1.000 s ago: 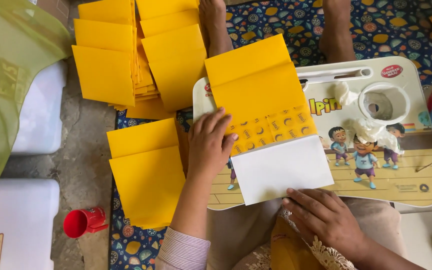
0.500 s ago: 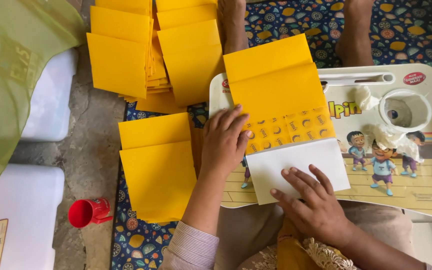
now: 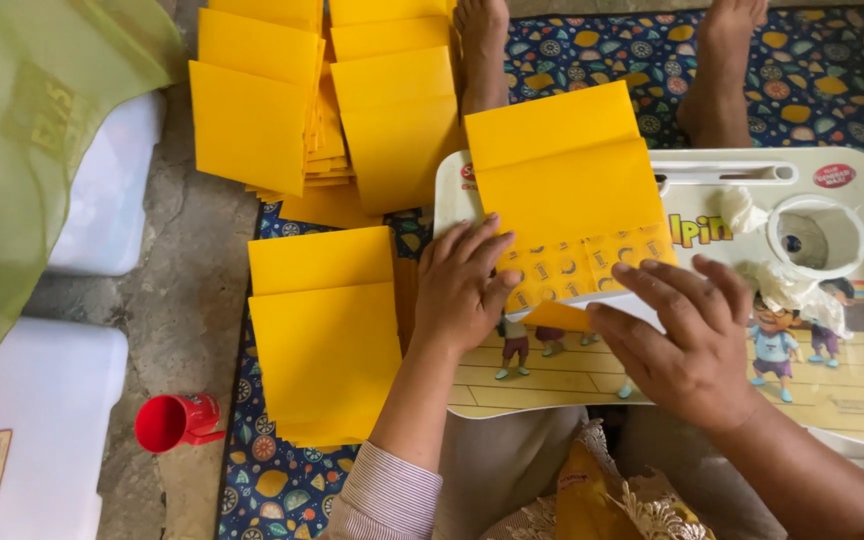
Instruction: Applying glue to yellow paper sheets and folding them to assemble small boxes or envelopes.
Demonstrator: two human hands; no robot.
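From the head view, a yellow envelope (image 3: pixel 567 190) lies on the lap tray (image 3: pixel 852 400), which serves as the worktop. The left hand (image 3: pixel 464 290) presses flat on the envelope's lower left part, fingers spread, gripping nothing. The right hand (image 3: pixel 687 340) covers the white flap at the envelope's lower edge, fingers curled over it. The step in hand looks like folding that flap up; next it would need a firm crease along the fold. Finished envelopes (image 3: pixel 324 340) lie left of the tray, with a red cup (image 3: pixel 174 422) beyond them. The flap itself is mostly hidden under the right hand.
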